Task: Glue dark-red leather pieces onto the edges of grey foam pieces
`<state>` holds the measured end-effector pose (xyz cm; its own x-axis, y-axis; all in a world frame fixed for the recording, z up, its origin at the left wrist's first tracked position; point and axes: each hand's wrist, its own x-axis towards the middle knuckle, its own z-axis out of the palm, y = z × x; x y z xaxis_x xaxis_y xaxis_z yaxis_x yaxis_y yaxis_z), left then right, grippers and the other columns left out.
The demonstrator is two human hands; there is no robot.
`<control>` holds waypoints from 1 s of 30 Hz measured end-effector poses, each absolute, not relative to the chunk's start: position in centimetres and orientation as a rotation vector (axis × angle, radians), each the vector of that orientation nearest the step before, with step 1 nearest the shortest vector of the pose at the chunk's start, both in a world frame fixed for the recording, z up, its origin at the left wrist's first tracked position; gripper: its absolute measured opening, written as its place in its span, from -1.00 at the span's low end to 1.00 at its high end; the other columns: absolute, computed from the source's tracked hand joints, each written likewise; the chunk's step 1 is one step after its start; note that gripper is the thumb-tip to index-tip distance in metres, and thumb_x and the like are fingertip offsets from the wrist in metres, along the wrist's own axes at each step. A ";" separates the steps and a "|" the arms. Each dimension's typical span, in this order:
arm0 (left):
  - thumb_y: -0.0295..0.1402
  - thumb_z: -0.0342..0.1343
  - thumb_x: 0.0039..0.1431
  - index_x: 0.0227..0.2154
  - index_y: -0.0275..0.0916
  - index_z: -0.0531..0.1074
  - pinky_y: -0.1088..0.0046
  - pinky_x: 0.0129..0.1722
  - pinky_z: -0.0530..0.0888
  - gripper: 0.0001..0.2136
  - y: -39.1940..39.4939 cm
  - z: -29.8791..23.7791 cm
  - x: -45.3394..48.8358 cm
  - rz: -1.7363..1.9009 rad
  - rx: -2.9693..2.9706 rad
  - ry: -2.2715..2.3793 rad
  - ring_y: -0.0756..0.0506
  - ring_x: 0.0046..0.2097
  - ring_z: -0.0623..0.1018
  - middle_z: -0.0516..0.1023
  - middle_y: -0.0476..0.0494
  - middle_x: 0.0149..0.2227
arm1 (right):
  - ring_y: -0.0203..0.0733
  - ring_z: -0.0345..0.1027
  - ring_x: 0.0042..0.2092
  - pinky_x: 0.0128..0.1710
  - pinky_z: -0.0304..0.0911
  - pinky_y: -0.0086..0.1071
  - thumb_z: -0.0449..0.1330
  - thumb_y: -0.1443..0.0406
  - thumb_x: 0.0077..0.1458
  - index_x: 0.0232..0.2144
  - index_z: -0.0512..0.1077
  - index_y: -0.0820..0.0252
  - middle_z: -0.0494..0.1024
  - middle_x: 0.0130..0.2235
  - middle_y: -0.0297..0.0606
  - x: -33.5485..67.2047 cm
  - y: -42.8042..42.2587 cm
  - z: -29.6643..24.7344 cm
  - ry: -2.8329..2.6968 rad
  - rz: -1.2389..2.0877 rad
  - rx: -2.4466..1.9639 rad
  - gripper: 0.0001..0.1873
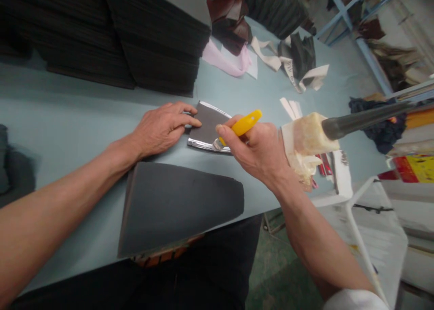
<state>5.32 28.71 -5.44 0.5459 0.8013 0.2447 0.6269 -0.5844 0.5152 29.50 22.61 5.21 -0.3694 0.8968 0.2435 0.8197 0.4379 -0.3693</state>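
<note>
My right hand (254,143) grips a brush with a yellow handle (248,123). The brush's pale tip touches the near edge of a small dark grey panel (210,122), where a shiny whitish strip runs along the border. A similar strip lines the panel's far edge. With fingers stretched out, my left hand (166,124) rests at the panel's left end, fingertips on its surface. Closer to my body lies a larger dark grey tapered piece (183,206), apparently a stack of sheets. The right part of the small panel is hidden behind my right hand.
Tall stacks of dark sheets (162,43) stand at the back left. Scraps of brown leather (228,18), pink cloth (230,61) and white strips (267,52) lie behind. Just right of my right hand is a glue-crusted pale container (305,138) with a dark rod (362,120).
</note>
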 end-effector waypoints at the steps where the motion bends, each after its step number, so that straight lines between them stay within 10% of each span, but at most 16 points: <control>1: -0.45 -0.09 0.30 0.14 0.08 0.59 -0.04 0.26 0.50 -0.50 28.7 -5.4 5.4 0.651 2.409 1.171 -0.28 0.25 0.54 0.51 -0.04 0.32 | -0.35 0.24 -0.48 -0.38 0.04 -0.34 0.16 0.01 0.44 -0.36 0.56 0.20 0.50 -0.50 -0.34 29.0 22.7 5.2 -2.284 0.275 -1.431 -0.54; 30: -0.49 -0.10 0.20 0.14 0.05 0.60 -0.02 0.29 0.49 -0.43 28.9 -5.3 5.3 0.652 2.370 1.149 -0.26 0.29 0.53 0.51 -0.03 0.33 | -0.33 0.33 -0.48 -0.51 0.17 -0.41 0.19 -0.12 0.38 -0.40 0.45 0.13 0.41 -0.56 -0.41 27.8 23.4 4.2 -1.868 0.824 -1.338 -0.50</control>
<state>5.35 28.90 -5.28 0.5471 0.8062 0.2250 0.6068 -0.5673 0.5567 27.84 23.44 4.19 -0.2342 0.9577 0.1670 0.5221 0.2688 -0.8094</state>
